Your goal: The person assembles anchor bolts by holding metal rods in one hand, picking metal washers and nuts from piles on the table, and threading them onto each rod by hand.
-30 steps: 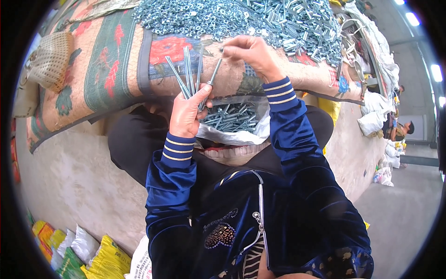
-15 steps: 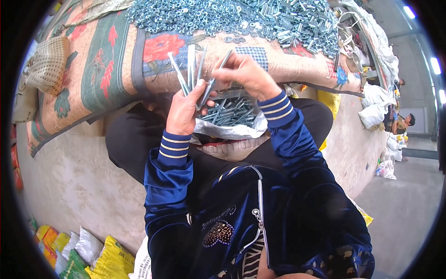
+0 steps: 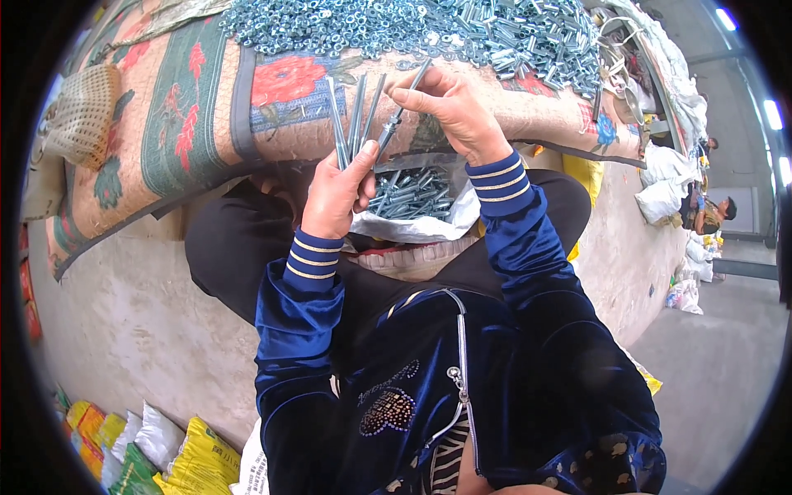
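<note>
My left hand (image 3: 337,194) is closed around the lower ends of several long metal bolts (image 3: 356,120), which fan upward. The rightmost bolt (image 3: 393,124) leans to the right and carries a nut and sleeve partway along it. Near that bolt's upper end, my right hand (image 3: 462,111) has its thumb and forefinger pinched on it. Below my hands, a white bag (image 3: 450,227) lies open between my legs, holding many metal bolts with sleeves (image 3: 412,195).
Ahead, a flowered quilted cover (image 3: 198,124) bears a heap of nuts and washers (image 3: 330,29) and a heap of metal sleeves (image 3: 528,41). A woven basket (image 3: 82,111) sits at the left. Filled sacks (image 3: 198,458) lie lower left. Another person (image 3: 714,216) is far right.
The bolts in my left hand have shifted and spread more upright. My right hand has turned and opened out a little, with its fingers still at the rightmost bolt's upper part.
</note>
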### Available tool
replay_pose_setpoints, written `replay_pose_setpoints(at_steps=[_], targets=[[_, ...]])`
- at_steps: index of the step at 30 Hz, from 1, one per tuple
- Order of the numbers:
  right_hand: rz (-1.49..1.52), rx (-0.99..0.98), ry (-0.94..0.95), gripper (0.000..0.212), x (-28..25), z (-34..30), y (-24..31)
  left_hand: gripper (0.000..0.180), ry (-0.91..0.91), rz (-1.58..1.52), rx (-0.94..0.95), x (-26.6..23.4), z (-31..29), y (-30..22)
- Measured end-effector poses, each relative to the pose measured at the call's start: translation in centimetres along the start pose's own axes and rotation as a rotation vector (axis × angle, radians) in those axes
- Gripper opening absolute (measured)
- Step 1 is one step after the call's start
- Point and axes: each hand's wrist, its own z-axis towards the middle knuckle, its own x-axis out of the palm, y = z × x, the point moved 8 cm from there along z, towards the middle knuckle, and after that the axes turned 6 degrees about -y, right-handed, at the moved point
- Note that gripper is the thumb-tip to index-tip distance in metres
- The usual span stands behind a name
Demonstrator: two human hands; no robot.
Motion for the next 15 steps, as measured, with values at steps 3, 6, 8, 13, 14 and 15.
replay_pose_setpoints(at_steps=[3,6,8,13,14,15], targets=[[0.007,0.023,0.013,0.019,-0.3,-0.2,-0.2,0.023,-0.016,-0.174,-0.069,-0.2,0.2,0.8],[-0.284,0.150,0.015,0.020,-1.4,-0.2,-0.3,0.019,-0.081,-0.122,0.070,-0.4,-0.2,-0.4],[-0.547,0.234,-0.003,0.020,-1.4,-0.4,-1.1,0.019,-0.111,-0.088,0.111,-0.5,-0.5,-0.9],[-0.480,0.233,0.092,0.024,-1.8,0.0,-1.3,0.018,-0.147,-0.033,0.195,-0.6,-0.5,-1.4],[-0.481,0.232,0.091,0.024,-1.7,-0.1,-1.9,0.017,-0.146,-0.037,0.197,-0.7,-0.4,-1.3],[-0.429,0.033,-0.001,0.026,-1.3,0.0,-0.8,0.017,-0.149,-0.042,0.199,-0.7,-0.4,-1.3]])
